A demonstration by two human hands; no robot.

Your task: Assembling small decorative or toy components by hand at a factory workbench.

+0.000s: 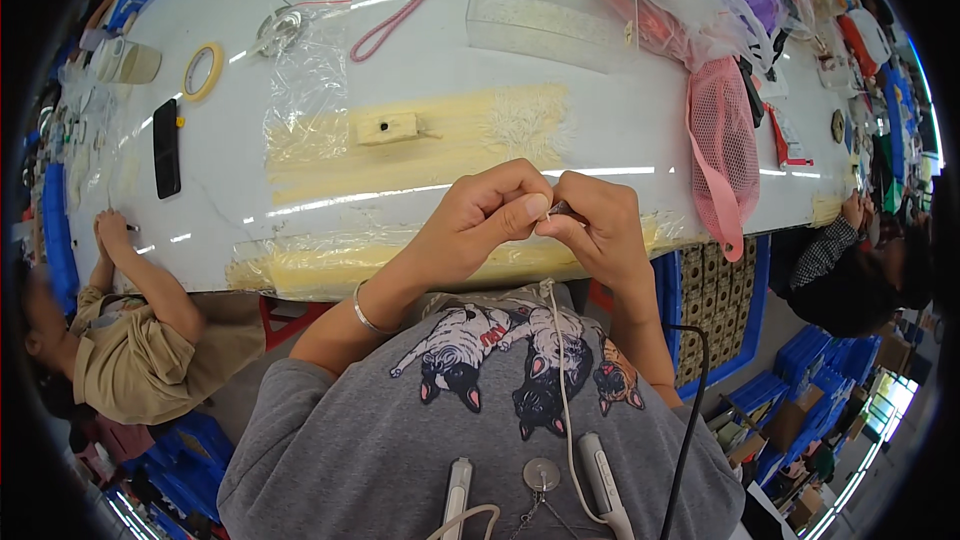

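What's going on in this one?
A person is working with both bare hands over the near side of a white table. The right hand seems to pinch a small dark piece, mostly hidden by fingers; the left hand meets it fingertip to fingertip, its own hold unclear. Beyond them, a pale yellow rectangular block with a dark hole lies untouched, and a pink mesh bag is off to the right.

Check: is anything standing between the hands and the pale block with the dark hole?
Nothing visible from the left hand: only flat yellow covering lies before the pale block. From the right hand, the left hand crosses the direct line, with white shreds beside it.
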